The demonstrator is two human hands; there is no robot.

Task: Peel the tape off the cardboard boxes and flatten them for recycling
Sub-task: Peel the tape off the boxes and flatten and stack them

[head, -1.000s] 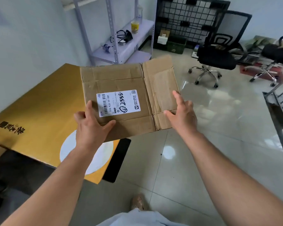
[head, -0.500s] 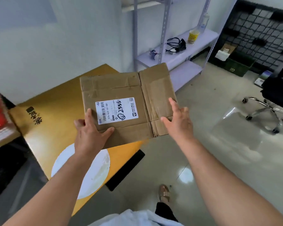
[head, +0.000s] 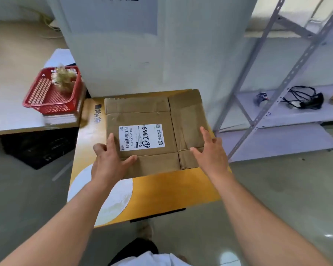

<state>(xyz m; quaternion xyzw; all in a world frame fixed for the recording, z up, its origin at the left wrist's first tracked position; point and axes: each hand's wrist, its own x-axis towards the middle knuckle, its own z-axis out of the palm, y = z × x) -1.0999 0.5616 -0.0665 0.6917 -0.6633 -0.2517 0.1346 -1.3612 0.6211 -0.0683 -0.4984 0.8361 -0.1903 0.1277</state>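
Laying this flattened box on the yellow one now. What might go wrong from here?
The right hand lies flat on the side flap with no grip, so the brown box may slide across the yellow board. The shipping label is stuck on and might get overlooked.

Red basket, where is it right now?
In the head view the red basket sits upper left, on a white stack on the pale table, left of the flattened cardboard box.
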